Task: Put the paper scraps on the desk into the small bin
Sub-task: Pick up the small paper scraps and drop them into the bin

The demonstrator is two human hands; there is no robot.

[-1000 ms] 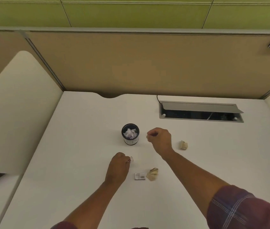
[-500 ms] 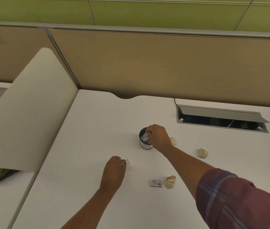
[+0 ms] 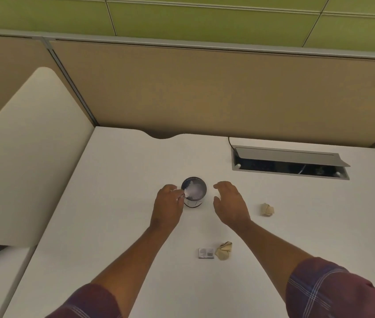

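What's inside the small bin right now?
The small bin holds crumpled white paper, filling much of the opening. The left hand holds a small white scrap at the rim. Anything beneath the paper is hidden.

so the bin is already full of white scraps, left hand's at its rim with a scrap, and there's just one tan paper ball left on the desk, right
Not quite: the head view shows two tan balls left on the desk, not one. One tan ball lies to the right of the open right hand, the other tan ball beside a small card. The rest holds: the bin holds white scraps, and the left hand pinches a scrap at its rim.
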